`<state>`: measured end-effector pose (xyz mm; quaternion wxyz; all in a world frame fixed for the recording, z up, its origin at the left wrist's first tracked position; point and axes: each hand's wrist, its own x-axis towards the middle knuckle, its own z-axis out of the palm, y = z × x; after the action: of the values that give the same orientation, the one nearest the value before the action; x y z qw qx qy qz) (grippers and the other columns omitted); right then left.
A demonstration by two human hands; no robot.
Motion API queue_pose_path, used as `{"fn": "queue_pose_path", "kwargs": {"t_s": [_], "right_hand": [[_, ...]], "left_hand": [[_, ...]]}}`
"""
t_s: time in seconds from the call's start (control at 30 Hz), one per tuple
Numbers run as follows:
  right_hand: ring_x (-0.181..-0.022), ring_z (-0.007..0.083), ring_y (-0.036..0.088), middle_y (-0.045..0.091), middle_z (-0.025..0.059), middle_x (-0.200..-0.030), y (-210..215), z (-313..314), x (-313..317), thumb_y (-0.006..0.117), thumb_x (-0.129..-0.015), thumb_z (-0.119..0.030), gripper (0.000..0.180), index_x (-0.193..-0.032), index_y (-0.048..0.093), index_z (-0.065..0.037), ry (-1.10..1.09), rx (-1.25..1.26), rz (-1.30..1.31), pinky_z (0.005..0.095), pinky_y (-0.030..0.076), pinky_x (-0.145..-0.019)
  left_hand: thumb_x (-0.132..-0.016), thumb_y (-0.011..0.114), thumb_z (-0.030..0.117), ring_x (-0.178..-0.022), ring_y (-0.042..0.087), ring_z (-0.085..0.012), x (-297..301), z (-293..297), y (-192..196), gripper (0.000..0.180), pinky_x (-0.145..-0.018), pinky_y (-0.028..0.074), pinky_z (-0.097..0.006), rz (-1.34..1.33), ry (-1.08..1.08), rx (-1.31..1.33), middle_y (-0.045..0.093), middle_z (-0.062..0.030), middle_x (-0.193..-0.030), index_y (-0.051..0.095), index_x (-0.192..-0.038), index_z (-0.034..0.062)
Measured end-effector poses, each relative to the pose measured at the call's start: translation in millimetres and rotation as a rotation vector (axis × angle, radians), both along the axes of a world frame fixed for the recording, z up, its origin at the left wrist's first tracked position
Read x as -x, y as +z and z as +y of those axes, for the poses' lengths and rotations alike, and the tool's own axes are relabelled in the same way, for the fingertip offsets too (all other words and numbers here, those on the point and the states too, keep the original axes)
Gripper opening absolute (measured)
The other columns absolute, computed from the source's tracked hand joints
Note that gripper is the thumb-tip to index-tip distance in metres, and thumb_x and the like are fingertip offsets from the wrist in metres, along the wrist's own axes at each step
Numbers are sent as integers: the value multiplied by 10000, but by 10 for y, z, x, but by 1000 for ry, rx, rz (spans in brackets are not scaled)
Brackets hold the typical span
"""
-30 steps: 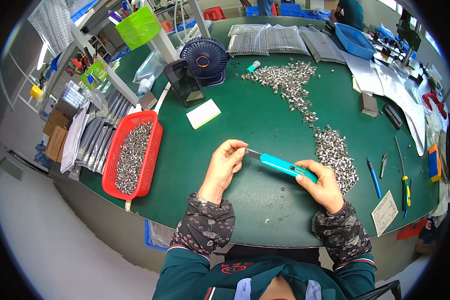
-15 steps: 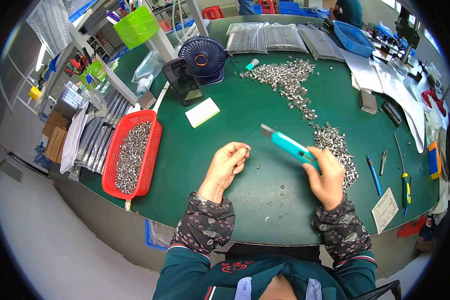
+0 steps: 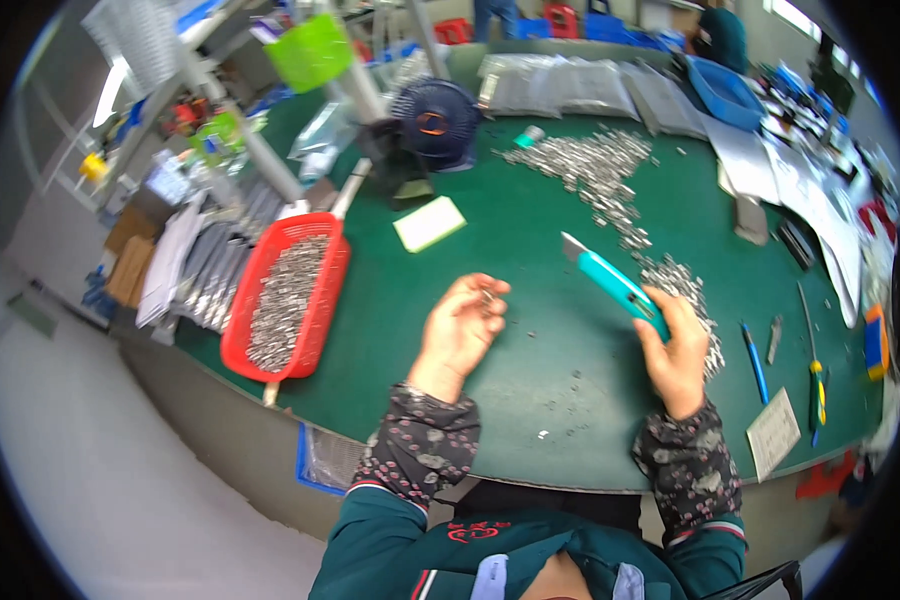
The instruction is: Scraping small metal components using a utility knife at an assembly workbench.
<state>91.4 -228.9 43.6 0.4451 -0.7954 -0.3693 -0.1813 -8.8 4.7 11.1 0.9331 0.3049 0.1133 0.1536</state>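
My left hand (image 3: 458,335) is turned partly palm up over the table, fingers curled around a small metal ring (image 3: 488,297) at the fingertips. Motion blur hides the ring's finer shape. In my right hand (image 3: 680,350) is a teal utility knife (image 3: 618,283), its blade out and pointing up and to the left, away from the ring. Just beyond the right hand lies a pile of small silver metal rings (image 3: 676,280). A larger heap of such rings (image 3: 595,168) spreads farther back. Tiny dark bits (image 3: 576,390) are scattered on the table between my hands.
On the left stands a red basket (image 3: 232,345) full of metal parts. A fan (image 3: 435,122), a phone (image 3: 398,165) and a paper pad (image 3: 430,224) are behind it. To the right lie a blue pen (image 3: 755,362), a screwdriver (image 3: 819,390) and a card (image 3: 774,435).
The whole view has shifted and blurred. My left hand has rolled palm up, its fingers loosening a little around the ring. The knife has moved slightly away from the left hand.
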Motion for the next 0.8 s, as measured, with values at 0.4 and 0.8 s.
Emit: {"fn": "queue_pose_path", "kwargs": {"t_s": [0.4, 0.8], "right_hand": [[-756, 242, 528, 533, 130, -841, 45, -29, 105, 559, -712, -42, 276, -983, 531, 5, 53, -137, 134, 293, 410, -683], [-656, 51, 376, 426, -37, -713, 32, -308, -166, 593, -771, -119, 144, -792, 480, -32, -22, -676, 588, 187, 309, -579]], "left_hand": [[-836, 470, 261, -970, 470, -151, 1030, 1389, 961, 307, -895, 297, -357, 342, 737, -1099, 540, -78, -1029, 478, -1044, 36], [-839, 451, 88, -561, 387, -35, 709, 585, 954, 139, -514, 330, -170, 430, 361, -1280, 469, 29, -669, 534, -940, 41]]}}
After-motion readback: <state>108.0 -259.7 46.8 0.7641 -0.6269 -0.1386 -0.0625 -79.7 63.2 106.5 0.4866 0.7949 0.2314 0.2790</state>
